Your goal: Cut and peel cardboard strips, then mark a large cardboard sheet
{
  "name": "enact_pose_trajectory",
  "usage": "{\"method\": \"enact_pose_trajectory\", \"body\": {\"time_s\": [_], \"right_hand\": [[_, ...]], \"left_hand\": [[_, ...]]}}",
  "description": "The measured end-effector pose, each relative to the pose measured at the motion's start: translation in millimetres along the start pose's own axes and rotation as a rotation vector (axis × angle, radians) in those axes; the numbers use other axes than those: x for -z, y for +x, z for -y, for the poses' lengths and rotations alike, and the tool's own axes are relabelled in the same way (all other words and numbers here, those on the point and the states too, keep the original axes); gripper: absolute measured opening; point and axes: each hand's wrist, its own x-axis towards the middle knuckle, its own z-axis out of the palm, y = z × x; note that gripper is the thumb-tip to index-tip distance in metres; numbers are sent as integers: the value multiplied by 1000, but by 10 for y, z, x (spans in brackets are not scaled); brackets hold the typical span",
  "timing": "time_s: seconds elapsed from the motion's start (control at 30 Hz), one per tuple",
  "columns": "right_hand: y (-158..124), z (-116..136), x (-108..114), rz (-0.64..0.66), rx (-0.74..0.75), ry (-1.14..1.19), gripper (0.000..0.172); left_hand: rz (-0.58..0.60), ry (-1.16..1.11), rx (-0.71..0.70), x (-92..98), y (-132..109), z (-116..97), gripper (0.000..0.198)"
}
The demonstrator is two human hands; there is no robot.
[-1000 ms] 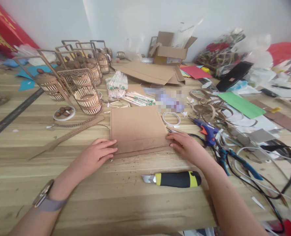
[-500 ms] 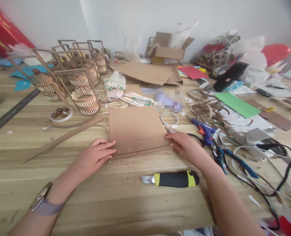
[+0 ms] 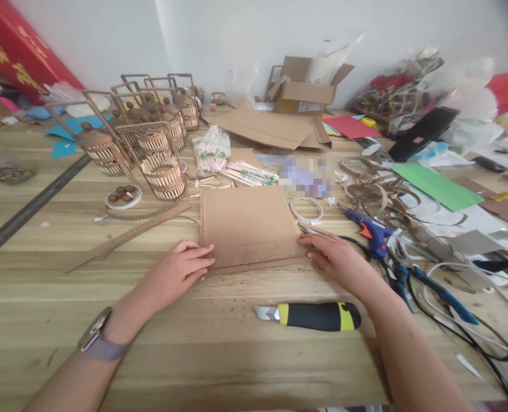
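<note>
A square brown cardboard sheet [image 3: 247,226] lies flat on the wooden table [image 3: 193,355] in front of me. My left hand [image 3: 180,272] rests at its near left corner, fingers stretched out and touching the edge. My right hand [image 3: 333,257] lies at the near right corner, fingers flat against that edge. A black and yellow utility knife [image 3: 314,316] lies on the table just below the sheet, between my forearms, blade end to the left.
Several small woven cardboard baskets [image 3: 161,171] stand at the back left. A blue glue gun [image 3: 371,232], blue-handled pliers [image 3: 434,286] and cables lie to the right. Cardboard strips [image 3: 369,191], coloured paper [image 3: 436,186], a tape roll [image 3: 307,209] and an open box [image 3: 305,91] crowd the back.
Only the camera view has shifted a little to the left. Both hands stay at the sheet's near corners.
</note>
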Motion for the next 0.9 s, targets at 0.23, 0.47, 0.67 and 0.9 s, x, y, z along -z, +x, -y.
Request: {"method": "enact_pose_trajectory", "body": {"time_s": [0.23,0.47,0.67,0.9], "right_hand": [[-3,-16,-20,-34,25,-3,28],[-5,-38,-29,-30,24,-1,30],[0,-24,-23,-27,25,-1,30],[-6,3,-28,-22,23,-22,30]], "left_hand": [[-5,-4,0,-11,-5,10,29],[2,-2,9,-15,-6,16,30],[11,12,3,-20,-8,21,30],[1,17,-27,-21,-7,28,30]]}}
